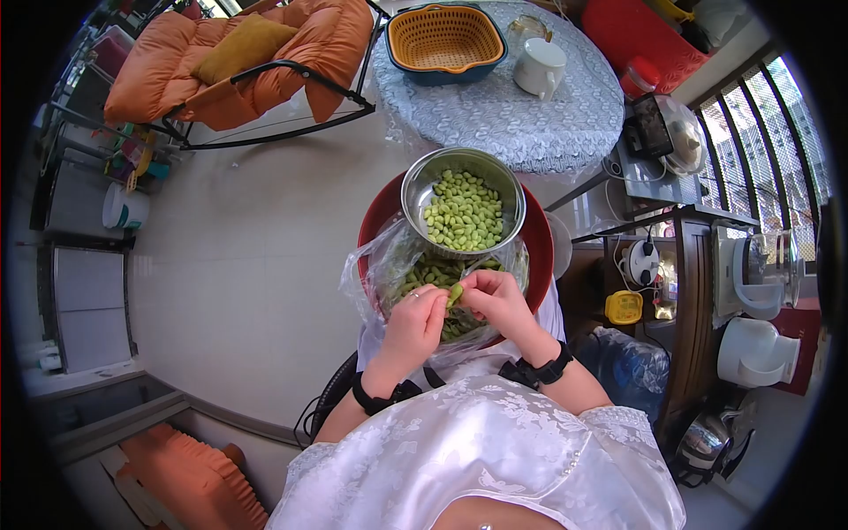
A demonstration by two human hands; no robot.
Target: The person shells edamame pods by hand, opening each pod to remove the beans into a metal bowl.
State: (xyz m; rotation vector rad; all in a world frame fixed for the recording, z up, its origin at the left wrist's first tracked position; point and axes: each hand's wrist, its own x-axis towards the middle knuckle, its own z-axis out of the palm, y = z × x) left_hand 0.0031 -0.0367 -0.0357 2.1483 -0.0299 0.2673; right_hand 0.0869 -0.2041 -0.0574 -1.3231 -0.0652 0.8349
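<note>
Between my two hands is a green bean pod [455, 294], pinched at both ends. My left hand [415, 322] grips its left end and my right hand [496, 300] its right end, fingers closed. Just below the pod lies a clear plastic bag [375, 265] with more green pods [428, 272] in it, inside a red basin [541, 234]. A round metal bowl [415, 190], partly filled with shelled green beans [464, 212], rests at the basin's far side, beyond my hands.
A round table [565, 132] with a lace cloth stands ahead, bearing an orange basket [442, 40] in a dark basin and a white lidded mug [540, 68]. An orange cushioned chair [327, 44] is at the far left. Right of me is a wooden shelf [693, 291] with a power strip [642, 262].
</note>
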